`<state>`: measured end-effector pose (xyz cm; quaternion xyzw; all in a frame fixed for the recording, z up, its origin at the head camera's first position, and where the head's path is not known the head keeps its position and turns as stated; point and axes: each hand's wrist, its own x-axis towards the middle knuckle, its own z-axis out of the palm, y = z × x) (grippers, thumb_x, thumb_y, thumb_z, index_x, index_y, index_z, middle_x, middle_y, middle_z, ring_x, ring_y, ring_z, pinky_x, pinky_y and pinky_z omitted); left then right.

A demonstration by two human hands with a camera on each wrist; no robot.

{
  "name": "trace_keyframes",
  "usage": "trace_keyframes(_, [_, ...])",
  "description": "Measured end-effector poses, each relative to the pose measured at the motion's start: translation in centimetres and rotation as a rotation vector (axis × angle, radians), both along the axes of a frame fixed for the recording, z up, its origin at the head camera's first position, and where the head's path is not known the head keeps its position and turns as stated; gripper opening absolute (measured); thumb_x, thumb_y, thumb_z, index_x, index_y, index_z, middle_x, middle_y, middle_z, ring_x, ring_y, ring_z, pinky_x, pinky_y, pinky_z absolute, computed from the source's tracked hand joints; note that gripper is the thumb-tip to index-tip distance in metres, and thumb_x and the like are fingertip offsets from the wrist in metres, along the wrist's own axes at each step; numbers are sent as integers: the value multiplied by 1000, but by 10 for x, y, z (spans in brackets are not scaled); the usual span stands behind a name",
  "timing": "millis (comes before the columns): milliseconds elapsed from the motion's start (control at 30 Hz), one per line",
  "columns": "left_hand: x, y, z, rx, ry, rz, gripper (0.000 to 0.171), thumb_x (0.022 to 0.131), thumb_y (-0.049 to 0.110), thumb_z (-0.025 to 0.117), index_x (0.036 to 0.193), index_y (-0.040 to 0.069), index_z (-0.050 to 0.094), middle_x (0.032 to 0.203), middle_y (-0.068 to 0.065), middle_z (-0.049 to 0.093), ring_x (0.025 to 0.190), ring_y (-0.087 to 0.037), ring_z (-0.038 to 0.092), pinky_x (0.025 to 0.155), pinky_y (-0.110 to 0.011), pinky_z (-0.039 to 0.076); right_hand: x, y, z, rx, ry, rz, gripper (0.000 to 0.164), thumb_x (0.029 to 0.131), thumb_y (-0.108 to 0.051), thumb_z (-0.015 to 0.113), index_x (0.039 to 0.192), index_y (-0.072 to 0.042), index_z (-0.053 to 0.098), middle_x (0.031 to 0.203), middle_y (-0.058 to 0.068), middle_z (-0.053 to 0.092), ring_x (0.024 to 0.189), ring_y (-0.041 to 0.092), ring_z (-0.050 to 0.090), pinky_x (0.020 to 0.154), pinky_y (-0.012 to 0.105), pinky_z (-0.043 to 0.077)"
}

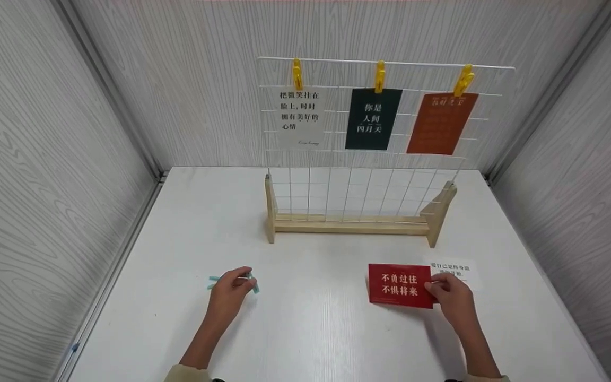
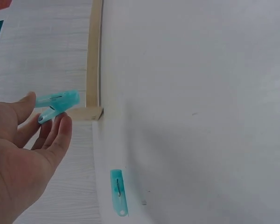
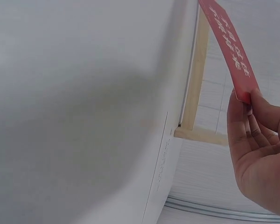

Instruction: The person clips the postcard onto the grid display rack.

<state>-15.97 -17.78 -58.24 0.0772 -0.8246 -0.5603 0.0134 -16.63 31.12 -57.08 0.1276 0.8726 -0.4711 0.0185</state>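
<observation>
My left hand (image 1: 231, 289) pinches a teal clothespin (image 2: 60, 100) between thumb and fingers, held above the table. In the left wrist view, a second teal clothespin (image 2: 118, 192) lies on the table beside that hand. With thumb and fingers, my right hand (image 1: 451, 297) grips the right edge of a red card (image 1: 400, 285) with white writing. The card is raised off the table and faces up. Partly behind the right hand, a white card (image 1: 464, 268) with dark writing lies on the table.
A white wire grid (image 1: 337, 185) stands upright in a wooden base (image 1: 353, 227) farther back. Yellow clothespins (image 1: 380, 77) hold a white card (image 1: 301, 119), a dark green card (image 1: 373, 119) and an orange card (image 1: 442, 124) on it. Grey panels (image 1: 29, 159) enclose the table.
</observation>
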Motion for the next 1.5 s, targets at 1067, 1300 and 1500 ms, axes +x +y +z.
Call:
trace_keyframes(1067, [-32,30,29,79,25,-72,32,95,12,70,127,9,65,117,-6,66,106,-20,65,92,-37,57,-45,-58,16,-98,163,96,22,97,-7,65,118,-1,64,99,15,72,88,20,70,72,25,59])
trace_keyframes(1300, [-41,36,39,43,130,-58,31,93,7,71,124,6,67,116,-8,67,106,-22,64,90,-34,57,-57,-69,18,-143,187,131,18,97,-4,65,114,2,63,101,18,70,92,21,70,75,28,61])
trace_keyframes(1500, [-48,44,49,51,144,-60,30,93,7,71,123,8,68,115,-6,67,106,-20,66,91,-32,58,-68,-78,20,-183,192,147,17,97,-3,64,113,2,61,101,18,67,93,22,69,76,29,61])
